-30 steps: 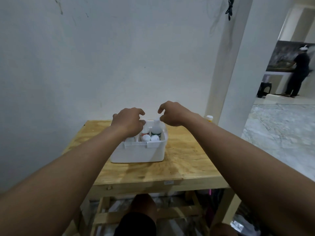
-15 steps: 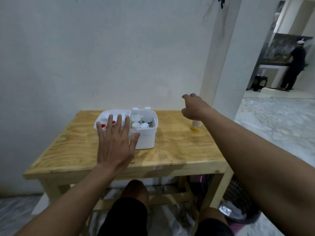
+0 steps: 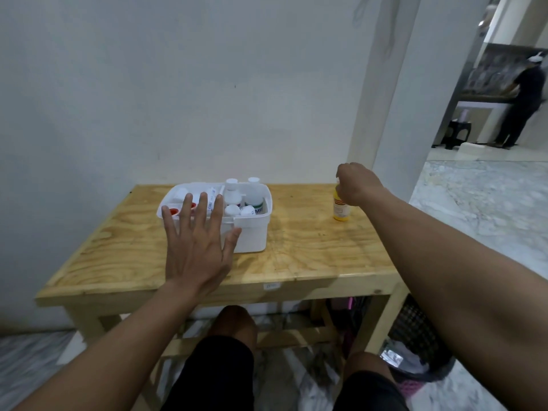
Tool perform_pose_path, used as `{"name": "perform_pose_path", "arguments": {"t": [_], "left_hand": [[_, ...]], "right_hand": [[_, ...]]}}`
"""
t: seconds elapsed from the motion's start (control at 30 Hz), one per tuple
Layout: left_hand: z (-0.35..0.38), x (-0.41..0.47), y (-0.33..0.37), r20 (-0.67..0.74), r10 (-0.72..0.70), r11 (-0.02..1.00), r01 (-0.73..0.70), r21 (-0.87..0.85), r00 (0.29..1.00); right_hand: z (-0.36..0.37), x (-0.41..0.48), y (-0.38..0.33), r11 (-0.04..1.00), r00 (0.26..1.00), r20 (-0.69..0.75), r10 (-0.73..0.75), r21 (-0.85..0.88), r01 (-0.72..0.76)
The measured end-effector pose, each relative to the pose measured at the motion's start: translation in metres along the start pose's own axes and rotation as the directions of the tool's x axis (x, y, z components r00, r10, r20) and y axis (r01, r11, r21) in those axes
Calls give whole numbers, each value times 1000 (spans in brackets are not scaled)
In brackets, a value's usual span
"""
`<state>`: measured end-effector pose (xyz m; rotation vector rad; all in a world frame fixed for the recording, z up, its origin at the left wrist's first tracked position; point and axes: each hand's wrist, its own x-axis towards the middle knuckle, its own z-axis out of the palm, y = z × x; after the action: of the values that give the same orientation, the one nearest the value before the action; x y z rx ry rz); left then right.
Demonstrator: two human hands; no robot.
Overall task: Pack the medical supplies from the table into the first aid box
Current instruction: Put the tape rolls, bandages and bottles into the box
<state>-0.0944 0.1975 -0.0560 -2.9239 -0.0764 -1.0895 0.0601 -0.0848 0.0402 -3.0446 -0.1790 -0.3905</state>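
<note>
- The left hand (image 3: 195, 247) is fully open, palm down, with all five fingers spread. It holds nothing.
- This hand is seen in front of the near left portion of the white first aid box (image 3: 252, 232); its fingertips overlap the box's near rim. Whether the palm rests on the box or hovers above it cannot be determined.
- The right hand (image 3: 357, 185) is curled, knuckles up, with the fingers closed around the top of the yellow bottle (image 3: 340, 207).
- The yellow bottle stands upright on the wooden table (image 3: 311, 253), at the far right of the tabletop, well apart from the box. Its base appears to be on the wood.
- The first aid box sits toward the far left-centre of the table, lid off.
- The right compartment of the box contains several upright white-capped bottles (image 3: 232, 194).
- The left compartment contains red-capped items (image 3: 173, 210) and a tube (image 3: 211, 201), partly hidden behind the fingers of the left hand.
- Both forearms extend from the near edge of the view.
</note>
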Motion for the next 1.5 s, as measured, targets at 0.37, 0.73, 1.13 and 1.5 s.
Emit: {"name": "perform_pose_path", "arguments": {"t": [0.37,0.73,1.13,1.5], "left_hand": [[-4,-1,0,84,-19,1000,17,19,996],[-6,-1,-1,111,-29,999,27,19,993],[-5,-2,-2,88,-33,999,33,4,996],[-5,-1,-2,106,-41,999,41,-2,994]], "right_hand": [[-69,-15,-63,961,989,-34,-146,232,150],[-103,-33,-137,907,958,-30,-286,313,280],[-55,-28,-174,912,931,149,-334,300,279],[-43,-30,-177,923,909,250,-333,284,260]]}}
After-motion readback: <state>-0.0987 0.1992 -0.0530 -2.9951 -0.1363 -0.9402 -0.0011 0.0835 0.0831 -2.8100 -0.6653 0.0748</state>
